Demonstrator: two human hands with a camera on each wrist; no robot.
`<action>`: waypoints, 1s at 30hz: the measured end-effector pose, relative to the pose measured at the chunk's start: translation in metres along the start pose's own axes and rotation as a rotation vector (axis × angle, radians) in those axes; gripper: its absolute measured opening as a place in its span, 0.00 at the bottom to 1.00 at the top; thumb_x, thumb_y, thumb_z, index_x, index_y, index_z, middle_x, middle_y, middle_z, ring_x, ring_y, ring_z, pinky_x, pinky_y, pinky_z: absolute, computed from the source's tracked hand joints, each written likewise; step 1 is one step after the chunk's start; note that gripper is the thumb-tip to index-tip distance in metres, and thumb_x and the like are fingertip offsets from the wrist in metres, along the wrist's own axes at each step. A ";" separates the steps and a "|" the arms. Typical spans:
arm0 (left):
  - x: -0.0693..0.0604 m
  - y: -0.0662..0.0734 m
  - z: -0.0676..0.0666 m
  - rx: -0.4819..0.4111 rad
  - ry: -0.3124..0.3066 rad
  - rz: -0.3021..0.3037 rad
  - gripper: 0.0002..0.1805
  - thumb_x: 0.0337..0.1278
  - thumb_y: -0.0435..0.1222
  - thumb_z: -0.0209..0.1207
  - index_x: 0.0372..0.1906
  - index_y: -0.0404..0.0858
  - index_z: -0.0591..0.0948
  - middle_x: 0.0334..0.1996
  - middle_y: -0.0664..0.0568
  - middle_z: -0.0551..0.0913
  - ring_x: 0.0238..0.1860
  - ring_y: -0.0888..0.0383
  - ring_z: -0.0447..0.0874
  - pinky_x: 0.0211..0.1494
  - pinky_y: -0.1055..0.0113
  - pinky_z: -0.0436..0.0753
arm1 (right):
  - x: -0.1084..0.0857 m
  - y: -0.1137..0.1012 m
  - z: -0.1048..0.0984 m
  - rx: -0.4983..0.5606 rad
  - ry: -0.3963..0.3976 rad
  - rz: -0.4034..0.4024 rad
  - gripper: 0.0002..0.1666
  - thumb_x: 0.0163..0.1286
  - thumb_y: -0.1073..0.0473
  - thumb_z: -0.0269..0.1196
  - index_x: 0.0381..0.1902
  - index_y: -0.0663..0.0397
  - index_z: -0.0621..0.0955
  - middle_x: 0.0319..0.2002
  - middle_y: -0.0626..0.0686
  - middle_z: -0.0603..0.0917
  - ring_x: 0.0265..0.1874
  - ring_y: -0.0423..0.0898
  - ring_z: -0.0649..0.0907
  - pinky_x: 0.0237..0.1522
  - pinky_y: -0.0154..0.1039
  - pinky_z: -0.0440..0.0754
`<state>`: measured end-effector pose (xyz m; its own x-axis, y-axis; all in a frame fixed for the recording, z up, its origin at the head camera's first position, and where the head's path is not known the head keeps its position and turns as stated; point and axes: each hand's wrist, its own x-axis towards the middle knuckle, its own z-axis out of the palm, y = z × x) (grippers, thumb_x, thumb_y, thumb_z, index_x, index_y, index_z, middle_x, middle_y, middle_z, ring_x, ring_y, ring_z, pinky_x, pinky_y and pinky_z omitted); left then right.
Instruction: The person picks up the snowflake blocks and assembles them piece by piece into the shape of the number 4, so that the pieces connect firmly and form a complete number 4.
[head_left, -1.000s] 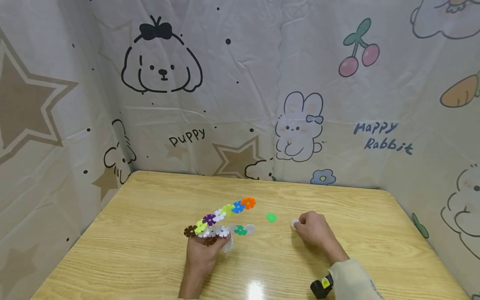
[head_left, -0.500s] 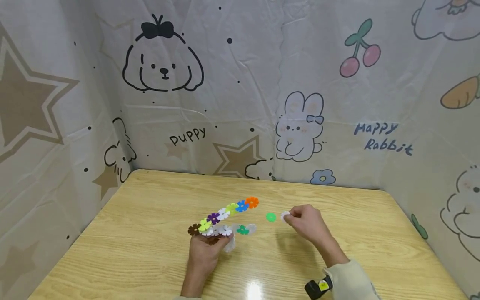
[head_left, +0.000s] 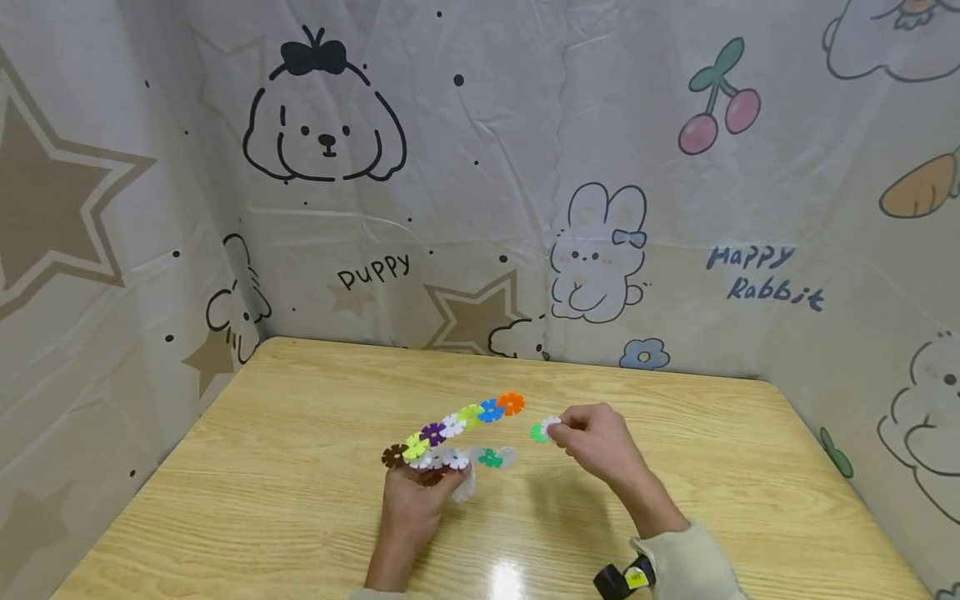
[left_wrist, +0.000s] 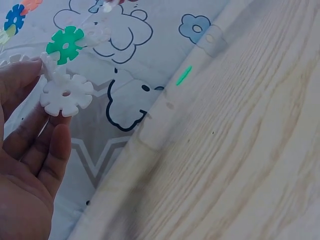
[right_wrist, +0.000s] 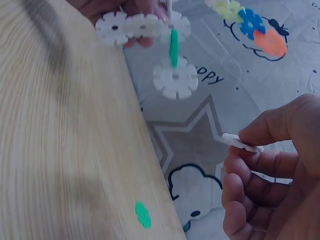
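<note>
My left hand [head_left: 411, 510] grips a joined string of notched plastic snowflake discs [head_left: 432, 434] above the table. One branch runs brown, yellow, purple, white, yellow-green and blue to orange. Another is mostly white, with a green disc [left_wrist: 65, 45] near its end. Fingers cover part of the join. In the right wrist view, my right hand [right_wrist: 280, 165] pinches a single white snowflake disc [right_wrist: 242, 143] between thumb and forefinger, apart from the string. A loose green snowflake disc [right_wrist: 143, 215] lies on the table; in the head view the white disc partly overlaps it.
The wooden table [head_left: 285, 400] meets a patterned fabric backdrop [head_left: 480, 208] at its back and sides. A black strapped device [head_left: 613, 582] with a yellow label sits at the right sleeve [head_left: 693, 562].
My right hand has lifted the white disc off the table and brought it leftward. The left hand, still holding the string, has shifted slightly right. The loose green disc stays put.
</note>
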<state>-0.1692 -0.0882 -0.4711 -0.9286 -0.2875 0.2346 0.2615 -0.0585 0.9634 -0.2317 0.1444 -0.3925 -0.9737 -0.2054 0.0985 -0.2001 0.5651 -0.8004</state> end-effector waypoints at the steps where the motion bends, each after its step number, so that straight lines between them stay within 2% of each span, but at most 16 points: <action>1: 0.000 0.000 0.000 0.007 -0.001 -0.002 0.19 0.44 0.23 0.73 0.44 0.22 0.81 0.34 0.41 0.86 0.34 0.58 0.85 0.40 0.67 0.84 | 0.000 -0.002 0.001 0.008 0.000 -0.003 0.11 0.64 0.62 0.64 0.21 0.54 0.82 0.22 0.50 0.80 0.25 0.45 0.77 0.25 0.40 0.73; 8: 0.002 0.000 0.002 0.030 -0.015 0.030 0.18 0.43 0.24 0.74 0.43 0.25 0.82 0.33 0.42 0.87 0.33 0.57 0.85 0.40 0.66 0.84 | -0.002 -0.015 0.009 0.037 -0.016 -0.009 0.12 0.63 0.63 0.64 0.19 0.54 0.83 0.20 0.49 0.80 0.22 0.44 0.74 0.22 0.38 0.70; 16: 0.002 0.002 0.004 0.068 -0.001 0.037 0.17 0.43 0.25 0.75 0.42 0.26 0.83 0.32 0.45 0.87 0.31 0.57 0.84 0.37 0.67 0.84 | -0.003 -0.026 0.015 0.056 -0.031 -0.022 0.13 0.64 0.63 0.63 0.19 0.55 0.84 0.21 0.50 0.82 0.22 0.44 0.75 0.23 0.39 0.72; 22: 0.000 0.003 0.007 0.056 -0.007 -0.004 0.19 0.43 0.26 0.75 0.43 0.26 0.83 0.32 0.45 0.87 0.32 0.56 0.84 0.38 0.66 0.84 | -0.002 -0.029 0.020 0.061 -0.039 -0.039 0.14 0.63 0.63 0.63 0.17 0.55 0.83 0.18 0.47 0.79 0.16 0.42 0.70 0.19 0.36 0.67; 30: 0.000 0.002 0.012 0.042 -0.019 0.026 0.18 0.44 0.25 0.74 0.43 0.26 0.84 0.31 0.44 0.87 0.30 0.56 0.84 0.37 0.66 0.84 | -0.001 -0.032 0.026 0.065 -0.028 -0.066 0.14 0.62 0.64 0.62 0.16 0.58 0.84 0.14 0.47 0.76 0.13 0.40 0.65 0.17 0.35 0.61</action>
<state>-0.1718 -0.0767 -0.4681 -0.9266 -0.2705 0.2613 0.2743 -0.0107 0.9616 -0.2213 0.1053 -0.3825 -0.9550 -0.2631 0.1370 -0.2558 0.4964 -0.8296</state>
